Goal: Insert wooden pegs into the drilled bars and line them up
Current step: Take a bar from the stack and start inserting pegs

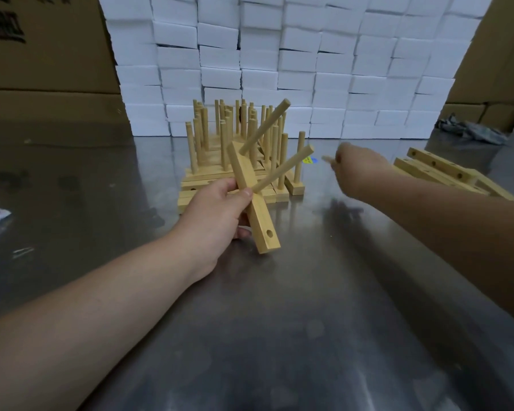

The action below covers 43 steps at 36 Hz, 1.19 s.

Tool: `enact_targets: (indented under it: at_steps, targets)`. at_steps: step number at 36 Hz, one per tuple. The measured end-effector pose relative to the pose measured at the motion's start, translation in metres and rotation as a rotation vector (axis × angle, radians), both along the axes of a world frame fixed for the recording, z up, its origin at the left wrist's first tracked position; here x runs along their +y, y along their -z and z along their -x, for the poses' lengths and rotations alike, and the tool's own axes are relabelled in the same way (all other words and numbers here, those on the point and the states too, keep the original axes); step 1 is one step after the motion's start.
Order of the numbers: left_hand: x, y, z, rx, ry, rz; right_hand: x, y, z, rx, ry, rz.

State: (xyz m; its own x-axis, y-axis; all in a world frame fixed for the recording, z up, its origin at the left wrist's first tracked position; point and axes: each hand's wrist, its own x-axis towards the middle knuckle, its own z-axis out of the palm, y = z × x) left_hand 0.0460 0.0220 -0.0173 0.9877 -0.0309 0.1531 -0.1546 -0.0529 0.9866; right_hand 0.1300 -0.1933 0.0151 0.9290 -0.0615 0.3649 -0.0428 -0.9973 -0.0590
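Over the middle of the steel counter [279, 321], the left hand [217, 209] grips a drilled bar [257, 203] holding two pegs [282, 169]. The blurred right hand [356, 164] reaches toward the far edge, and I cannot tell its grip.

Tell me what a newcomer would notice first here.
Centre: the left hand grips a tilted drilled bar with two pegs sticking out and one end hole empty. Behind it stands a cluster of pegged bars, backed by a wall of white boxes. The blurred right hand reaches out right of them.
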Motion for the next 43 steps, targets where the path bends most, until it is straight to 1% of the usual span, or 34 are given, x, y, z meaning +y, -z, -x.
enact_targets:
  at_steps: [2, 4, 5, 7, 9, 13, 15, 17, 20, 22, 25, 27, 30, 34, 39, 43]
  targets:
    - [0.000, 0.000, -0.001, 0.009, -0.010, 0.000, -0.002, -0.005, 0.015, -0.138, 0.007, -0.187]
    - [0.001, 0.000, -0.001, 0.022, -0.019, -0.007, 0.000, -0.007, 0.034, -0.170, -0.029, -0.339]
    - [0.001, -0.001, -0.002, 0.027, -0.025, -0.013, 0.004, -0.008, 0.045, -0.133, -0.052, -0.446]
    - [0.002, -0.001, -0.001, 0.029, -0.033, -0.028, 0.015, -0.008, 0.072, 0.047, -0.074, -0.680]
    - [0.001, -0.001, 0.000, 0.022, -0.037, -0.037, 0.028, -0.009, 0.096, 0.214, -0.105, -0.775]
    - [0.001, -0.002, 0.001, 0.017, -0.068, -0.018, 0.054, -0.012, 0.119, 0.344, -0.240, -0.740]
    - [0.001, -0.002, 0.000, 0.011, -0.095, 0.000, 0.063, -0.011, 0.127, 0.375, -0.350, -0.768]
    - [0.001, -0.001, 0.000, 0.000, -0.128, 0.003, 0.068, -0.008, 0.131, 0.350, -0.450, -0.835]
    - [0.000, -0.004, 0.002, -0.014, -0.150, -0.009, 0.068, 0.003, 0.133, 0.268, -0.540, -0.947]
    - [-0.001, -0.006, 0.004, -0.014, -0.161, -0.026, 0.067, 0.008, 0.133, 0.214, -0.589, -0.971]
    - [-0.001, -0.005, 0.003, -0.022, -0.161, -0.029, 0.063, 0.011, 0.131, 0.118, -0.609, -0.932]
    - [-0.002, -0.005, 0.005, -0.026, -0.165, -0.022, 0.061, 0.012, 0.129, 0.095, -0.606, -0.935]
    - [-0.003, -0.008, 0.007, -0.022, -0.184, 0.013, 0.059, 0.012, 0.130, 0.097, -0.614, -0.947]
    - [-0.001, -0.008, 0.006, 0.000, -0.203, 0.032, 0.057, 0.011, 0.133, 0.101, -0.629, -0.880]
    - [-0.004, -0.009, 0.011, 0.016, -0.191, 0.107, 0.059, 0.012, 0.135, 0.087, -0.642, -0.863]
    - [-0.005, -0.010, 0.012, 0.036, -0.175, 0.125, 0.057, 0.012, 0.136, 0.078, -0.659, -0.856]
